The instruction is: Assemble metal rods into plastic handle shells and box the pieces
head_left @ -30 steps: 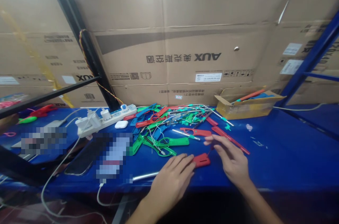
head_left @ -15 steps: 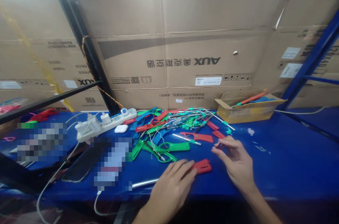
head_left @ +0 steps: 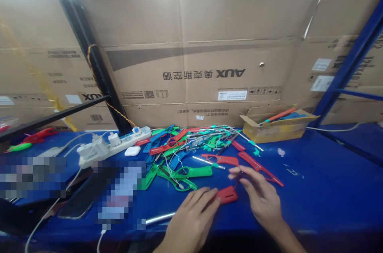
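Note:
My left hand (head_left: 193, 215) is closed over a red plastic casing (head_left: 229, 194), whose slotted end sticks out to the right; a metal rod (head_left: 160, 218) extends from under the hand to the left. Just right of the casing, my right hand (head_left: 259, 195) is pinched, its fingertips around something small and dark that I cannot make out. Beyond my hands lies a pile of green, blue and red plastic parts, with a green piece (head_left: 199, 171), a red handle half (head_left: 221, 159) and a rod with a green fitting (head_left: 208, 163) at its near side. A long red piece (head_left: 260, 168) lies behind my right hand.
An open cardboard box (head_left: 277, 131) with coloured parts stands at the back right. At the left are a power strip (head_left: 127, 140), a white earphone case (head_left: 132, 151), phones and cables. Cardboard sheets (head_left: 191, 17) form the back wall, between metal posts.
My right hand has moved slightly left, closer to the red casing, and the long red piece behind it shows more fully. The left hand keeps its hold. The view has shifted slightly.

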`<state>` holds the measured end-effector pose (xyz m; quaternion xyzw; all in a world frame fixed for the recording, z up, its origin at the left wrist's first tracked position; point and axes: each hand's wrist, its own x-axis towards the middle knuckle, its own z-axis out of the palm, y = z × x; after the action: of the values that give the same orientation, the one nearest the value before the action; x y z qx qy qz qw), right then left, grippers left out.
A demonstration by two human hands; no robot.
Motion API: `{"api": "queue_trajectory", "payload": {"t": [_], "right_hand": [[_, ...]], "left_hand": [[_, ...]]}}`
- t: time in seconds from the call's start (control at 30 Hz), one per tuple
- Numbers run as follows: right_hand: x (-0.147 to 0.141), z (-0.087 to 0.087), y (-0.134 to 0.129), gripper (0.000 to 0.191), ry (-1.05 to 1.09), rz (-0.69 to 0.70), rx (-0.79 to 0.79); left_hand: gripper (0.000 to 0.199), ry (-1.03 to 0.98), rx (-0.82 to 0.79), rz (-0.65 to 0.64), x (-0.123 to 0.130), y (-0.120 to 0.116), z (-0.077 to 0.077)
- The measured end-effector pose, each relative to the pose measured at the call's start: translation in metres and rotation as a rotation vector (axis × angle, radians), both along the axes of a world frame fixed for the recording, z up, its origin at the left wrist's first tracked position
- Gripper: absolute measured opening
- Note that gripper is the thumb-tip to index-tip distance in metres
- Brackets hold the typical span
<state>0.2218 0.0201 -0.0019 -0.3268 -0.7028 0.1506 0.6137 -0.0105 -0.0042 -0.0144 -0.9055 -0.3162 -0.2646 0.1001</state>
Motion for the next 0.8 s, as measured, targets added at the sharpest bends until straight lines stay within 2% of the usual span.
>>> {"api": "queue_trajectory", "payload": {"t": [0.13, 0.27, 0.37, 0.5, 0.6, 0.7, 0.8], "right_hand": [[-0.002, 0.000, 0.000, 0.028, 0.127, 0.075, -0.061], [-0.001, -0.002, 0.003, 0.027, 0.190, 0.105, -0.047], [0.000, -0.006, 0.004, 0.032, 0.112, 0.114, -0.025], [0.002, -0.012, 0.002, 0.046, -0.106, 0.032, -0.007], [0.001, -0.015, -0.001, 0.050, -0.170, 0.022, 0.066], [0.000, -0.014, -0.002, 0.046, -0.136, 0.040, 0.209], [-0.005, -0.005, -0.003, 0.032, -0.331, 0.070, 0.216]], "left_hand": [[0.034, -0.016, 0.002, -0.042, 0.000, 0.002, 0.002], [0.032, -0.026, -0.009, -0.067, -0.001, 0.004, 0.003], [0.031, -0.014, -0.018, -0.060, -0.002, 0.004, 0.003], [0.029, -0.022, -0.006, -0.051, -0.003, 0.004, -0.001], [0.027, -0.050, 0.020, -0.063, -0.003, 0.007, -0.005], [0.026, -0.060, 0.039, -0.086, -0.001, 0.008, -0.005], [0.026, -0.118, 0.042, -0.110, 0.001, 0.007, 0.000]]}}
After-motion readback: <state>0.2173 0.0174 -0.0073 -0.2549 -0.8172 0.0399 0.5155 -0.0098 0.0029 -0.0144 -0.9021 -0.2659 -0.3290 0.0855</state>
